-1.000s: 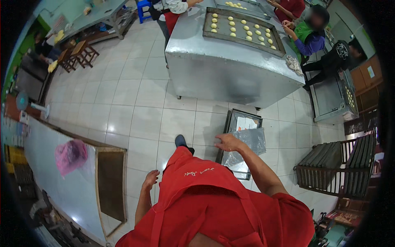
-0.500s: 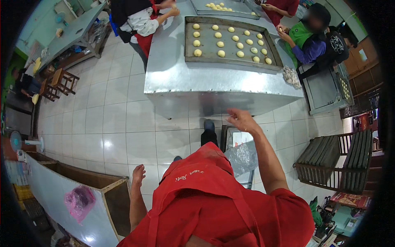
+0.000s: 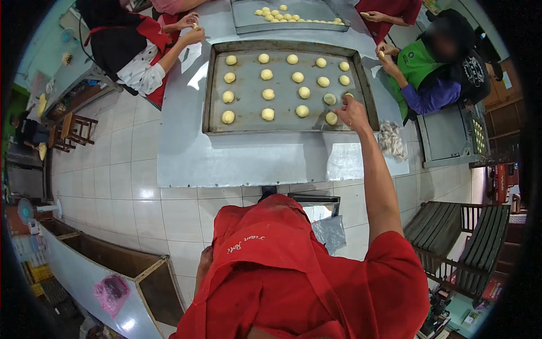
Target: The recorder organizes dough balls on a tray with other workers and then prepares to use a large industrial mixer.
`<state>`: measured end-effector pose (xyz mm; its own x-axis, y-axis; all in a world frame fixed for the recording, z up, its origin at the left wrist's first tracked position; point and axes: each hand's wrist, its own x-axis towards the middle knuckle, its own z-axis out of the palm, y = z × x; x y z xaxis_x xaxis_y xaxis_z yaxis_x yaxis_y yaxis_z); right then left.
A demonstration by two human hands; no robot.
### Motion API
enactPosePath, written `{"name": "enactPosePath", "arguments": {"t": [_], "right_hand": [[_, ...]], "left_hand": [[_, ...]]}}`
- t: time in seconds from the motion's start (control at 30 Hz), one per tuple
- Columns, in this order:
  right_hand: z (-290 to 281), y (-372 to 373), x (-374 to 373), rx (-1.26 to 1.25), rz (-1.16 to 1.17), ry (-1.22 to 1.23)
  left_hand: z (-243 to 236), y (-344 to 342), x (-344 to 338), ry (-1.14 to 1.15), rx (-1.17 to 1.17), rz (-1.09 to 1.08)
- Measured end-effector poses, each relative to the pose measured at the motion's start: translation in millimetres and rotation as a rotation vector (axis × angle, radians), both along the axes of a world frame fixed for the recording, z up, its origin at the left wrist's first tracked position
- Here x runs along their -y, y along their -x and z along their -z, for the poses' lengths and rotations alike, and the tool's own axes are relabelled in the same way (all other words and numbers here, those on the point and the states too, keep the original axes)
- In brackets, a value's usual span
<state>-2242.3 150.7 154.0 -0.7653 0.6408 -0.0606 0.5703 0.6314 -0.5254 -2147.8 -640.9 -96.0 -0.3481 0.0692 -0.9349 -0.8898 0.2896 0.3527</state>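
My right hand reaches over the far metal tray on the steel table. Its curled fingertips are at a pale round dough ball in the right-hand column, which they partly cover; whether they grip it is unclear. Several other dough balls sit spaced in rows on that tray. Near the table's right edge, beside my forearm, lies a crumpled light cloth. My left hand hangs low at my left side, mostly hidden behind my red apron.
Co-workers at the table's left and right handle dough. Another tray stands behind. A flat tray with plastic lies on the floor below. A dark wooden rack stands right, a white cabinet with a pink bag left.
I have moved forward to the table; the tray now fills more of the view. My right hand has risen onto the dough balls, and my left hand has slipped mostly behind the apron.
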Motion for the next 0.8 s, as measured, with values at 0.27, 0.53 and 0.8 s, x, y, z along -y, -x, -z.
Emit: {"name": "enactPosePath", "arguments": {"t": [0.27,0.53,0.8], "right_hand": [[42,50,-27,0.075,-0.083,-0.113],[13,83,27,-0.046,-0.165,-0.247],[49,172,110,-0.071,-0.401,-0.026]], "left_hand": [[-35,47,-64,0.014,-0.128,0.032],[-49,25,-60,0.066,-0.102,-0.153],[-35,6,-71,0.040,-0.022,-0.042]]}}
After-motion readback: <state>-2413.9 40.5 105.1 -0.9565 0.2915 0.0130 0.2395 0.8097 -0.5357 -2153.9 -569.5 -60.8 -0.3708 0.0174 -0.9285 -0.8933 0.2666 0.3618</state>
